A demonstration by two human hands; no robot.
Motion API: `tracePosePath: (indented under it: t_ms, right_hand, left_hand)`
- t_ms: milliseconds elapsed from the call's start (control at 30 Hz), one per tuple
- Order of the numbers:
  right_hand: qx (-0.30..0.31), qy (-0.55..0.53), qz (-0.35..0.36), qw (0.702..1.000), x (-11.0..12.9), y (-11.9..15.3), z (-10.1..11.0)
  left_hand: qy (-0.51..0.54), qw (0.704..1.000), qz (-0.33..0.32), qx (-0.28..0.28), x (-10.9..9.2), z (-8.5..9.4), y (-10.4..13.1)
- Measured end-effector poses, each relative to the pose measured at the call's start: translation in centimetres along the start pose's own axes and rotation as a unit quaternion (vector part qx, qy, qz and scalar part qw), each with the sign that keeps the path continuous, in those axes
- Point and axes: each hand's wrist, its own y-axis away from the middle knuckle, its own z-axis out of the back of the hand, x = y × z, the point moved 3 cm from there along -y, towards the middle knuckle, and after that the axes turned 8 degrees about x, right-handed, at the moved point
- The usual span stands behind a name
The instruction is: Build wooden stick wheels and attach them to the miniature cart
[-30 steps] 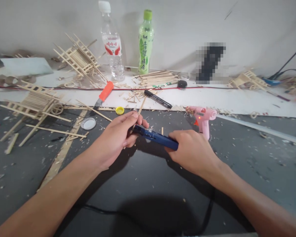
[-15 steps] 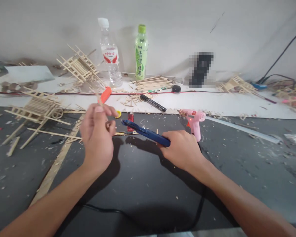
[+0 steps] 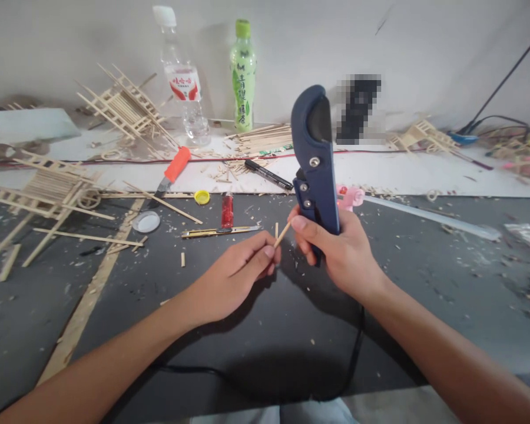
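Note:
My left hand (image 3: 242, 271) pinches one end of a short wooden stick (image 3: 282, 234) between thumb and fingers. The stick's other end reaches the fingertips of my right hand (image 3: 342, 250). That hand is wrapped round a blue pipe cutter (image 3: 318, 171), held upright with its dark curved blade at the top. A utility knife (image 3: 221, 232) with a yellow body lies just beyond my left hand, beside a red lighter-like object (image 3: 227, 210). A pink glue gun (image 3: 352, 198) is partly hidden behind the cutter and my right hand.
Small wooden carts (image 3: 55, 191) stand at left and back. At the rear are a clear bottle (image 3: 185, 88), a green bottle (image 3: 242, 82), a black marker (image 3: 268, 175) and a bundle of sticks (image 3: 260, 139). An orange-handled scraper (image 3: 176, 165) and a cable (image 3: 189, 370) also lie there.
The cutter has swung from lying sideways to upright in my right hand. My left hand has moved right and down, bringing the stick against the right fingertips.

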Motion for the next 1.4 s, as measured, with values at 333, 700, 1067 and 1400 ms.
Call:
tracePosePath:
  t_ms: [333,700,1067,1400]
  right_hand:
    - [-0.129,0.100,0.086,0.983,1.3,0.7,0.4]
    - [-0.094,0.159,0.071,0.980,1.2,0.5,0.1]
    - [-0.099,0.181,0.091,0.974,1.2,0.3,0.4]
    - [-0.069,0.185,0.071,0.978,0.7,0.2,-0.2]
  left_hand:
    - [0.013,0.993,0.035,-0.111,1.1,1.6,-0.3]
    - [-0.056,0.985,-0.038,-0.159,0.5,2.4,-0.1]
    - [0.003,0.973,-0.085,-0.215,0.2,3.3,0.1]
    - [-0.015,0.973,0.045,-0.228,0.6,2.9,-0.1]
